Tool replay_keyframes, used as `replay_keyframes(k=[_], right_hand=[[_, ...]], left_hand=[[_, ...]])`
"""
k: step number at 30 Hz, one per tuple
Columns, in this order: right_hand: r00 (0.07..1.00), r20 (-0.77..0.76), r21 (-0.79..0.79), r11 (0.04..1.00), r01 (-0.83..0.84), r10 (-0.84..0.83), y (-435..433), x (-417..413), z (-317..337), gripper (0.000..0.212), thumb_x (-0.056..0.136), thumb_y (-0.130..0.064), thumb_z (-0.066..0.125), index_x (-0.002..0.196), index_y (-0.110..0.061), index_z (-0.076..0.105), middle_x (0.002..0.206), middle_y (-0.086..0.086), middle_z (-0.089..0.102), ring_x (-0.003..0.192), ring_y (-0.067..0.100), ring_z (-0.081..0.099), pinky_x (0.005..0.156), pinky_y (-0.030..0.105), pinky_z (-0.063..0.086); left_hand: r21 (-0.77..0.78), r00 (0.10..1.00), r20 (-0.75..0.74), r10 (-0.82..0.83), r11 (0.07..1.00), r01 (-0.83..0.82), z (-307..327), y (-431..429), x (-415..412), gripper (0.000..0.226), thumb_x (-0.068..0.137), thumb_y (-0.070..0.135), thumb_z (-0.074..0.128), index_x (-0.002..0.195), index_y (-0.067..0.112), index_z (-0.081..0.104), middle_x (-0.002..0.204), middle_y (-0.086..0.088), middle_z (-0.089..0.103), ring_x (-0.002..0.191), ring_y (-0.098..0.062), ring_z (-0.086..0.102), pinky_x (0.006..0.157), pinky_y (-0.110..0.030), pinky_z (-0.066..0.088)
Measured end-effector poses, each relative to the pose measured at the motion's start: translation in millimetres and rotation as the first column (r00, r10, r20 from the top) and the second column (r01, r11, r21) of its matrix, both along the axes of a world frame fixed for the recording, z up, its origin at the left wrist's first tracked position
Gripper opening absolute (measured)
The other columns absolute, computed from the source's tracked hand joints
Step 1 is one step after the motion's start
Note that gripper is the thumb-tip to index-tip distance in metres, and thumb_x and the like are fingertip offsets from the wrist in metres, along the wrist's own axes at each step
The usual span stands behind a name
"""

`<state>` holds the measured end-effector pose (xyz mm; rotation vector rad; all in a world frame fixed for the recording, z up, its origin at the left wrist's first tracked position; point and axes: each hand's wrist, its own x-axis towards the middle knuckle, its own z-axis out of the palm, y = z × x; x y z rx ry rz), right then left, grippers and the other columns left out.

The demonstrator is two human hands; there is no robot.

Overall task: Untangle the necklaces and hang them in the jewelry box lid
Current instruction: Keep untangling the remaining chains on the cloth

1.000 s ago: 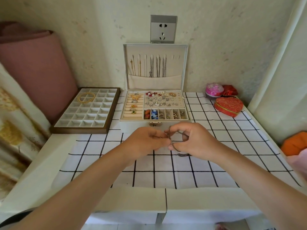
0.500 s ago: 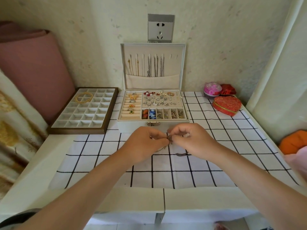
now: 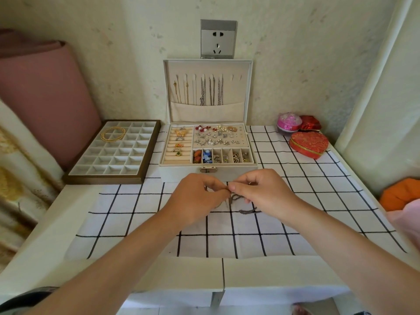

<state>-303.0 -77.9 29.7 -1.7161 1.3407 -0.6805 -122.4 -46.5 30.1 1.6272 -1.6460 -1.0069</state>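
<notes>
A dark tangled chain necklace (image 3: 246,210) hangs between my hands just above the checked cloth, its loose end lying on the cloth. My left hand (image 3: 195,198) and my right hand (image 3: 261,192) meet fingertip to fingertip, each pinching the chain. Behind them stands the white jewelry box (image 3: 231,171) with its lid (image 3: 246,87) upright against the wall. Several gold and silver necklaces (image 3: 210,90) hang from the lid's hooks into its pocket; two hooks at the right are bare.
A brown compartment tray (image 3: 113,176) with gold bangles (image 3: 113,133) lies left of the box. A red heart box (image 3: 309,144), a pink round box (image 3: 288,125) and a red box (image 3: 310,126) sit at the back right. An orange bundle (image 3: 400,194) lies at the right edge.
My hands have lowered slightly and closed together, and more of the chain now trails on the cloth under my right hand.
</notes>
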Motion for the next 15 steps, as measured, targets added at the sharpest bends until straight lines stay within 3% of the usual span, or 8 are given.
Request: replay_keyframes(k=[7, 11, 15], right_hand=[[0.997, -0.067, -0.034, 0.998, -0.046, 0.044, 1.9, -1.0, -3.2, 0.011, 0.096, -0.030, 0.065, 0.089, -0.031, 0.073, 0.056, -0.023, 0.062, 0.058, -0.004, 0.059, 0.062, 0.017, 0.046], [0.990, -0.132, -0.119, 0.991, -0.066, 0.050, 1.8, -0.7, -2.9, 0.016, 0.094, -0.028, 0.067, 0.078, -0.032, 0.071, 0.062, -0.026, 0.063, 0.061, -0.004, 0.057, 0.061, 0.015, 0.044], [0.952, -0.307, -0.291, 0.950, -0.115, 0.021, -2.0, -1.3, -8.3, 0.014, 0.091, -0.031, 0.070, 0.079, -0.024, 0.073, 0.080, -0.015, 0.063, 0.078, 0.002, 0.059, 0.073, 0.028, 0.048]], left_hand=[[0.038, 1.000, 0.002, 0.010, 0.999, -0.010, -3.5, -0.6, -0.2, 0.013, 0.089, 0.040, 0.070, 0.086, 0.030, 0.076, 0.077, 0.018, 0.068, 0.080, 0.004, 0.061, 0.075, -0.022, 0.045], [0.005, 0.999, 0.046, 0.012, 1.000, -0.012, -3.2, -0.3, -1.0, 0.007, 0.088, 0.034, 0.071, 0.083, 0.030, 0.073, 0.079, 0.015, 0.069, 0.081, 0.001, 0.064, 0.077, -0.022, 0.050], [-0.007, 0.997, 0.076, 0.029, 1.000, -0.028, -3.7, -0.8, -2.9, 0.007, 0.086, 0.028, 0.070, 0.079, 0.028, 0.072, 0.079, 0.013, 0.068, 0.081, -0.003, 0.062, 0.078, -0.024, 0.051]])
